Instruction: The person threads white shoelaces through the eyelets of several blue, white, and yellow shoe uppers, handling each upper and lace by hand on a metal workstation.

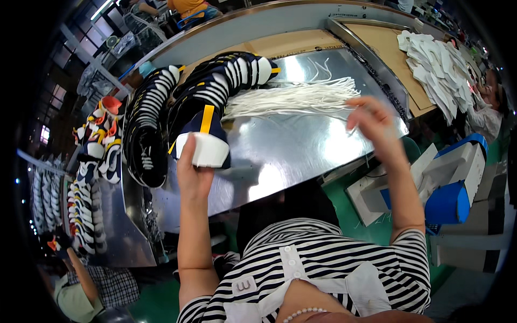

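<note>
My left hand (pixel 195 172) grips a dark blue shoe upper (pixel 218 132) by its white end panel (pixel 207 151); a yellow strip runs up from that panel. The thumb presses on the white side, and the upper's far part merges with the row behind it. Over the right end of a bundle of white shoelaces (pixel 293 99) on the metal table hovers my right hand (pixel 371 118). Its fingers are partly curled and smeared by motion, so what they hold, if anything, cannot be made out.
Two curved rows of nested dark shoe uppers (pixel 144 124) stand on the metal table (pixel 291 156) at left. White cut pieces (pixel 439 70) lie on cardboard at far right. Below them are white and blue bins (pixel 447 202). Another person's arm (pixel 81 274) reaches toward shoes at lower left.
</note>
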The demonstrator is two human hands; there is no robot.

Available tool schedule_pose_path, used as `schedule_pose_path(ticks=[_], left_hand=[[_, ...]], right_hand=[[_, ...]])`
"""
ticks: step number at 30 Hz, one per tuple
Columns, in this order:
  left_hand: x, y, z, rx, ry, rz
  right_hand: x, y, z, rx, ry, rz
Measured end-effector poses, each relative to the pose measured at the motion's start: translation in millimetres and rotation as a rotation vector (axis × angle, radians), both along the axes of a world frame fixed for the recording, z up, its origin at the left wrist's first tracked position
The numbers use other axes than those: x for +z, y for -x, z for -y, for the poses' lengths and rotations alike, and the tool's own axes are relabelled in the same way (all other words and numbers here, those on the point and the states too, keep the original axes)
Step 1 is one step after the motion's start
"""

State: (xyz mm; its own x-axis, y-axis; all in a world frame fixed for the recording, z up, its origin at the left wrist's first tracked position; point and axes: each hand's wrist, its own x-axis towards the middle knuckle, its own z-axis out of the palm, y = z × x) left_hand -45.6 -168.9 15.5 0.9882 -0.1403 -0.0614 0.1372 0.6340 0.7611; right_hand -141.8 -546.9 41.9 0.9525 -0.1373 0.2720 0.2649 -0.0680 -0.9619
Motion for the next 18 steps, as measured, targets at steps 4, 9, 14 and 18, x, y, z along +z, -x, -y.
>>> schedule_pose_path(ticks=[4,9,14,18], left_hand=[[-38,42,-43,-0.206,0.180,-0.081],[-118,38,-105,-0.208,0.133,-0.339],[-105,44,-120,0.371,-0.623,-0.056],[-60,43,-75,0.516,-1.337,0.502]], right_hand=[[89,33,3,0.361,-0.578,0.505],[35,38,-27,-0.206,-0.042,0.184],[-53,-7,-83,0.062,0.217,-0.040],[-149,-57,-82,-0.061,-0.013,-0.327]])
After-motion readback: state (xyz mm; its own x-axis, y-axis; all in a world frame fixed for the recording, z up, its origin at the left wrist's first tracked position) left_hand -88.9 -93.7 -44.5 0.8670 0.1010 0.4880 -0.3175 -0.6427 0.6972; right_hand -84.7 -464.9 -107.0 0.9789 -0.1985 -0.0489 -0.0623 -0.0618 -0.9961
